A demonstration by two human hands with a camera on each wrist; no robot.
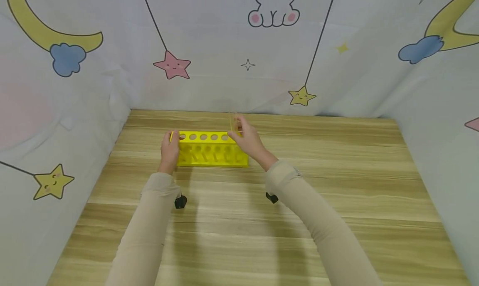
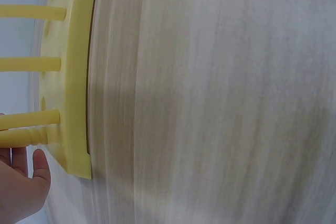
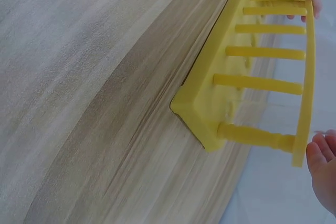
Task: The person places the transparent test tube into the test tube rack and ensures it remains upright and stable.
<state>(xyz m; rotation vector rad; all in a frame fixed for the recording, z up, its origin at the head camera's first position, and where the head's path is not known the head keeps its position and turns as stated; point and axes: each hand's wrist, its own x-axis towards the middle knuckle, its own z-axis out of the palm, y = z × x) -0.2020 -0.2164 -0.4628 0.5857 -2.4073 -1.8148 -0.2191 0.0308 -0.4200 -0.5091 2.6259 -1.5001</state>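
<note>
A yellow test tube rack (image 1: 213, 163) stands on the wooden table, its top pierced by a row of round holes. My left hand (image 1: 170, 151) grips the rack's left end. In the left wrist view the fingers of that hand (image 2: 23, 187) are around the end post. At the rack's right end my right hand (image 1: 250, 139) holds a clear tube (image 1: 233, 123) upright over the top bar. The right wrist view shows the faint transparent tube (image 3: 268, 111) inside the rack beside the end post, with the fingers (image 3: 316, 156) just above the top bar.
The wooden table (image 1: 337, 194) extends on both sides of the rack and in front of it. A white cloth with printed stars and moons (image 1: 224, 86) hangs behind the table and along both sides. Small black devices (image 1: 181, 201) sit under both wrists.
</note>
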